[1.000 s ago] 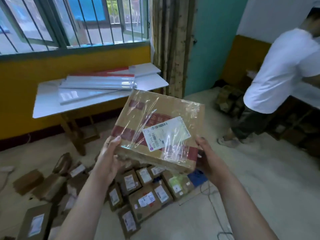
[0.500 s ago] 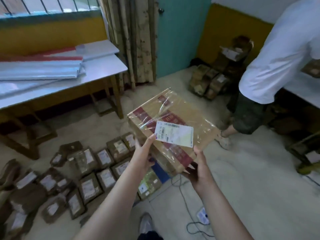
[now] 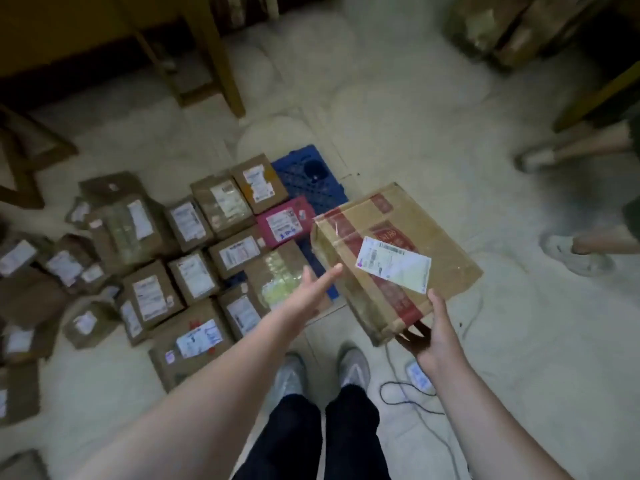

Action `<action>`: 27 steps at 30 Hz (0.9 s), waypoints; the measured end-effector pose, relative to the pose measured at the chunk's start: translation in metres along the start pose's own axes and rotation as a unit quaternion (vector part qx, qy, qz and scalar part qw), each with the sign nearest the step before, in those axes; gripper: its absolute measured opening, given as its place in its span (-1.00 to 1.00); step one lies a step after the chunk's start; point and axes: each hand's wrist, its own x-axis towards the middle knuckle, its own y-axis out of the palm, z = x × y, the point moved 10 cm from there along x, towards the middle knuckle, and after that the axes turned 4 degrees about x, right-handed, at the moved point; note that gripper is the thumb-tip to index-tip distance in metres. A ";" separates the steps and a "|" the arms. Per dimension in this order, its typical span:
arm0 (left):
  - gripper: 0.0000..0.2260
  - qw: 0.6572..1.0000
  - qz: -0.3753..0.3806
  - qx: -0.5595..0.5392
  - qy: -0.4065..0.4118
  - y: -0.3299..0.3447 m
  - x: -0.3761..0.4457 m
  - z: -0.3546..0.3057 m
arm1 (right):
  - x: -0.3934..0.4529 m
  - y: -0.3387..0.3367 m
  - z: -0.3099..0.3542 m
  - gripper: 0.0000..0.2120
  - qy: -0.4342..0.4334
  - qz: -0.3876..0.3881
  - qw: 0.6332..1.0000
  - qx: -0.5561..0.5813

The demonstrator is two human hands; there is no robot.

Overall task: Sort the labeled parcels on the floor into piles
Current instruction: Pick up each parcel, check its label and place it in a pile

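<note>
A big taped box (image 3: 398,258) hangs tilted above the floor (image 3: 485,341), its white label (image 3: 394,264) facing up. The right hand (image 3: 434,332) holds it at the near corner: the thumb lies along the near edge and the fingers (image 3: 410,336) curl underneath, so this grip is closed on the box. The left hand (image 3: 311,289) is off the box, just beside its left edge, with its grip spread, fingers straight and pointing toward the box.

On the floor left of the box lie many labeled parcels (image 3: 194,271), packed close in rough rows, labels up. Among them a pink parcel (image 3: 285,221) lies nearest the box's far left corner. A blue crate (image 3: 311,178) lies flat under the right end of the rows, partly covered by them. More parcels (image 3: 20,306) spread toward the floor's left edge, blurred.

Below the hands stand the person's two shoes (image 3: 322,372) and dark trouser legs. A cable (image 3: 408,396) lies coiled on the floor beside the right shoe. At the right edge another person's shoe (image 3: 571,254) shows, blurred. A wooden leg (image 3: 214,64) stands at the far side.
</note>
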 end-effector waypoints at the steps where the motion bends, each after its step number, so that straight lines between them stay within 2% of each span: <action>1: -0.06 0.999 -0.019 0.024 -0.009 -0.011 0.027 0.018 | 0.032 0.002 -0.015 -0.49 0.010 -0.004 1.000 -0.004; 6: -0.31 0.966 -0.094 0.241 0.019 -0.062 0.154 0.077 | 0.177 0.027 -0.072 -0.41 0.013 0.024 0.999 -0.027; 11: -0.40 0.889 -0.094 0.445 0.054 -0.072 0.258 0.108 | 0.293 0.045 -0.117 -0.42 0.011 0.049 0.998 -0.049; 13: -0.39 0.875 -0.084 0.473 0.057 -0.069 0.281 0.119 | 0.319 0.047 -0.131 -0.56 0.021 0.049 0.996 -0.067; 15: -0.36 0.874 -0.067 0.480 0.041 -0.063 0.291 0.131 | 0.338 0.044 -0.144 -0.84 0.050 0.029 0.992 -0.110; 16: -0.34 0.874 -0.059 0.481 0.030 -0.059 0.292 0.136 | 0.342 0.044 -0.150 -0.92 0.070 0.027 0.987 -0.138; 19: -0.30 0.868 -0.032 0.495 0.024 -0.043 0.281 0.137 | 0.329 0.055 -0.160 -0.91 0.137 0.044 0.957 -0.253; 21: -0.30 0.866 -0.026 0.498 0.029 -0.035 0.266 0.127 | 0.303 0.064 -0.151 -0.60 0.164 0.056 0.915 -0.365; 23: -0.30 0.861 -0.033 0.507 0.030 -0.035 0.245 0.109 | 0.272 0.069 -0.126 -0.45 0.154 0.027 0.878 -0.453; 24: -0.30 0.856 -0.042 0.514 0.031 -0.037 0.230 0.096 | 0.254 0.077 -0.109 -0.46 0.133 0.018 0.875 -0.466; 27: -0.30 0.862 -0.076 0.501 0.020 -0.050 0.161 0.047 | 0.182 0.124 -0.051 -0.64 0.077 0.025 0.898 -0.433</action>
